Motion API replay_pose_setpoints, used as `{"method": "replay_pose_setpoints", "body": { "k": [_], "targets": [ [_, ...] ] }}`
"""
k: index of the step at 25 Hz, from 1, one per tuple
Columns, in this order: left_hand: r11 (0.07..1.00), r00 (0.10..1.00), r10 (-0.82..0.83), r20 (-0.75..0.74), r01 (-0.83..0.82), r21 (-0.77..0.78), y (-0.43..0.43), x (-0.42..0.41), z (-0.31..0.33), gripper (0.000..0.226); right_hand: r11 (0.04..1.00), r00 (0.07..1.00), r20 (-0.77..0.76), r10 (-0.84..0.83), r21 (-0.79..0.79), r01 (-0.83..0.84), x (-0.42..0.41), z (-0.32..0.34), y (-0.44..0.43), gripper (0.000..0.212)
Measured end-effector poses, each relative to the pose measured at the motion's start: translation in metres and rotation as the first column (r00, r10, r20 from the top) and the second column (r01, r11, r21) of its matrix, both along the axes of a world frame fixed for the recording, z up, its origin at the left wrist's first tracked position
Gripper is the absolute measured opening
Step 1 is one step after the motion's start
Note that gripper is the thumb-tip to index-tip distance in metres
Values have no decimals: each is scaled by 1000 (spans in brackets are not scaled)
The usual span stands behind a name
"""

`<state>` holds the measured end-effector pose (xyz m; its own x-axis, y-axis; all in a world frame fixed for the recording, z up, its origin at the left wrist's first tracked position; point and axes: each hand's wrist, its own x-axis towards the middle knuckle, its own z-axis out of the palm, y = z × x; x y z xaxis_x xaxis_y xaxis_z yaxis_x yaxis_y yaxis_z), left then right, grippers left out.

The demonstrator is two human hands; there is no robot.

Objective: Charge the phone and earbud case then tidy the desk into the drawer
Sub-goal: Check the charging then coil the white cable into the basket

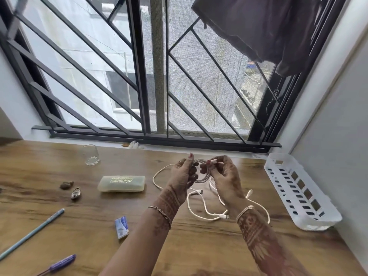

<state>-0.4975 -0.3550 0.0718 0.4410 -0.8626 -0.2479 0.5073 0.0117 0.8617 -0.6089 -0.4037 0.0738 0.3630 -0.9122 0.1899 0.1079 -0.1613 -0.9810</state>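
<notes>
Both hands are raised over the wooden desk (59,216), working a white charging cable (199,208). My left hand (184,174) grips a small coil of the cable. My right hand (223,174) pinches one end plug of the cable near the coil. The rest of the cable lies in loose loops on the desk under and between my wrists, with two connectors showing. No phone or earbud case is in view.
A white slotted plastic tray (298,190) lies at the right by the wall. On the left lie a pale rectangular case (121,183), a glass (91,154), a small padlock (75,193), a brown lump (66,185), two pens (31,234), and a small blue-white packet (121,227). A barred window stands behind.
</notes>
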Motion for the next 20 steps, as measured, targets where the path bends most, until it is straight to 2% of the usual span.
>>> {"method": "replay_pose_setpoints", "body": {
  "k": [4,7,9,12,14,16,18,20],
  "targets": [
    [999,999,-40,9,40,-25,0,4,-3,18,996,995,-53,-91,7,91,-2,-3,-7,11],
    [997,996,-71,53,73,-29,1,5,-4,21,986,981,-108,-161,23,165,-3,0,-8,9],
    [994,992,-100,76,103,-37,2,3,-3,25,977,981,-94,-169,117,179,-2,0,-10,7],
    [992,986,-108,123,115,-54,3,-3,-4,27,929,985,86,-149,354,109,1,1,-13,9],
    [994,988,-77,133,86,-61,2,-7,-6,25,915,982,88,-168,385,122,2,0,-13,16],
    [997,990,-37,135,45,-58,1,-8,-10,18,941,982,-29,-185,283,185,4,-3,-12,11],
    [998,995,-2,104,9,-63,1,-9,-14,13,963,946,-203,-254,35,266,7,-8,-12,7],
    [998,998,15,61,-11,-67,-1,-11,-16,12,939,875,-345,-341,-173,298,6,-12,-8,10]
  ]
}}
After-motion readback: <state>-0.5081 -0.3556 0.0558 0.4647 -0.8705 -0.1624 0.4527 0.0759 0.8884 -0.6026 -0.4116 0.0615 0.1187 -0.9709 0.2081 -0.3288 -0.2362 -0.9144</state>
